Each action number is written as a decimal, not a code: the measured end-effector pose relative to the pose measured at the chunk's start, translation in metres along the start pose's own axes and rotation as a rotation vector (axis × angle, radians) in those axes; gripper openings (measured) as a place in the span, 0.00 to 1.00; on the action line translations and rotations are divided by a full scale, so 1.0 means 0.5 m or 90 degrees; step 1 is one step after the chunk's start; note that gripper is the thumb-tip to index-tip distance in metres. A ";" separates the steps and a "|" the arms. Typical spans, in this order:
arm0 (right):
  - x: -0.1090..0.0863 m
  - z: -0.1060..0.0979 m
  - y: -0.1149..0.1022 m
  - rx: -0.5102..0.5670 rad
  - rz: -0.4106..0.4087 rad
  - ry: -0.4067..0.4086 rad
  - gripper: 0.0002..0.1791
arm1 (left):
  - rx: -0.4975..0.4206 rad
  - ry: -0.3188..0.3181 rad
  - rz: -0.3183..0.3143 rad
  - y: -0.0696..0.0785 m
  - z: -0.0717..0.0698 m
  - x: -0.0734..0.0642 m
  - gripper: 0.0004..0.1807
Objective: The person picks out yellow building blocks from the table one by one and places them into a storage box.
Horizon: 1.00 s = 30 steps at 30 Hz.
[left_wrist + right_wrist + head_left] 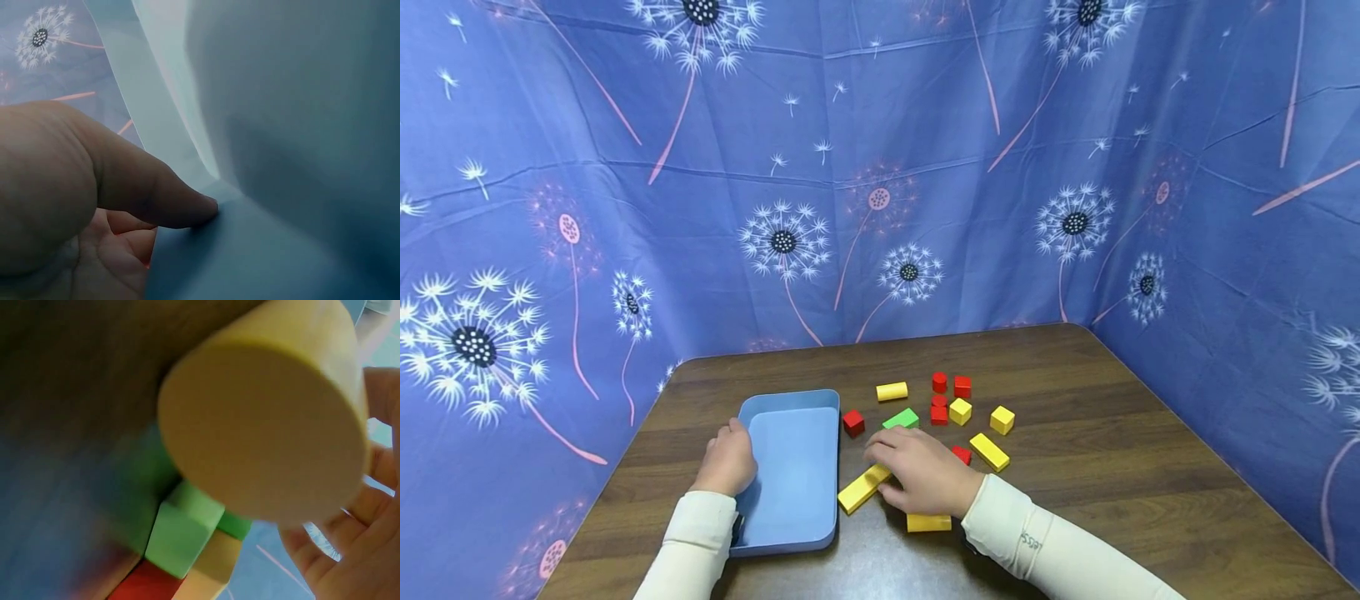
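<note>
My left hand (727, 460) grips the left wall of a shallow blue tray (837, 467). In the left wrist view the thumb (169, 194) presses on its inner face, and curled fingers show on the outside. My right hand (925, 473) reaches over the blocks, its thumb and fingers on either side of a long yellow block (859, 491), whose far end the hand covers. Under the right wrist lies a yellow cylinder (928, 523), big and close in the right wrist view, where it hides the fingertips. A green block (901, 418) lies just beyond the fingers.
Left of the green block is a red cube (853, 423). Behind it lies another yellow cylinder (892, 392). Several red blocks and a yellow cube (960, 411) cluster farther right, near another yellow cube (1002, 420) and a flat yellow block (989, 452). A patterned blue cloth (865, 167) hangs around the wooden table (1112, 467).
</note>
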State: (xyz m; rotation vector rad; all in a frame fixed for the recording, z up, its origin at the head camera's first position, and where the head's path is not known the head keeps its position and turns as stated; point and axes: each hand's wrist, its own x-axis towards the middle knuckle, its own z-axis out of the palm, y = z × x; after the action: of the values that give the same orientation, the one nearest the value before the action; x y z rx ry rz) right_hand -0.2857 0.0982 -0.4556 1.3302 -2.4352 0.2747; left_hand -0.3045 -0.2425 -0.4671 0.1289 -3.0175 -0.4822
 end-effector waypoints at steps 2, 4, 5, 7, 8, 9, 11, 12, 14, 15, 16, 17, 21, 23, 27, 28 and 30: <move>0.002 0.001 -0.004 0.002 -0.008 -0.007 0.20 | -0.004 -0.002 -0.003 0.000 0.000 -0.001 0.35; 0.004 0.002 -0.007 0.003 -0.016 -0.011 0.20 | -0.009 -0.005 -0.009 0.002 -0.001 -0.001 0.35; 0.005 0.002 -0.007 0.002 -0.019 -0.013 0.21 | -0.012 -0.006 -0.013 0.003 -0.002 -0.001 0.35; 0.007 0.003 -0.008 0.000 -0.020 -0.021 0.21 | -0.015 -0.006 -0.014 0.003 -0.002 -0.001 0.36; 0.008 0.004 -0.008 0.000 -0.019 -0.026 0.21 | -0.015 -0.004 -0.014 0.003 -0.002 -0.001 0.36; 0.009 0.005 -0.009 -0.001 -0.018 -0.032 0.22 | -0.016 -0.002 -0.013 0.003 -0.003 -0.001 0.36; 0.010 0.007 -0.009 -0.004 -0.015 -0.044 0.22 | -0.015 0.002 -0.009 0.002 -0.002 0.000 0.35; 0.011 0.008 -0.010 -0.004 -0.012 -0.052 0.22 | -0.013 0.003 -0.008 0.001 -0.002 0.000 0.35; 0.012 0.009 -0.011 -0.002 -0.005 -0.066 0.23 | -0.013 0.004 -0.005 0.001 -0.002 -0.001 0.35; 0.013 0.011 -0.012 -0.003 -0.002 -0.072 0.23 | -0.013 0.005 -0.004 0.000 -0.001 -0.001 0.35; 0.013 0.012 -0.012 -0.002 0.001 -0.077 0.23 | -0.012 0.005 -0.003 0.000 -0.001 -0.001 0.35; 0.014 0.013 -0.012 -0.003 0.003 -0.081 0.23 | -0.011 0.005 -0.002 -0.001 0.000 -0.002 0.36; 0.016 0.016 -0.014 -0.016 -0.004 -0.084 0.22 | -0.012 0.002 -0.009 -0.002 0.001 -0.002 0.36; 0.017 0.017 -0.014 -0.027 -0.011 -0.083 0.19 | -0.015 -0.002 -0.013 -0.002 0.001 -0.002 0.36; 0.019 0.020 -0.014 -0.041 -0.016 -0.075 0.14 | -0.018 -0.001 -0.012 -0.003 0.000 -0.002 0.36; 0.020 0.019 -0.014 -0.043 -0.016 -0.074 0.14 | -0.018 0.000 -0.010 -0.003 0.000 -0.002 0.36; 0.023 0.019 -0.015 -0.042 -0.014 -0.074 0.13 | -0.016 0.004 -0.006 -0.003 -0.002 -0.003 0.36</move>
State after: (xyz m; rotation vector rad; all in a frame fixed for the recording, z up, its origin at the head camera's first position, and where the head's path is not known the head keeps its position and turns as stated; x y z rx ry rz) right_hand -0.2870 0.0822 -0.4598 1.3780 -2.4990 0.1134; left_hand -0.3026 -0.2441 -0.4666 0.1428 -3.0046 -0.5200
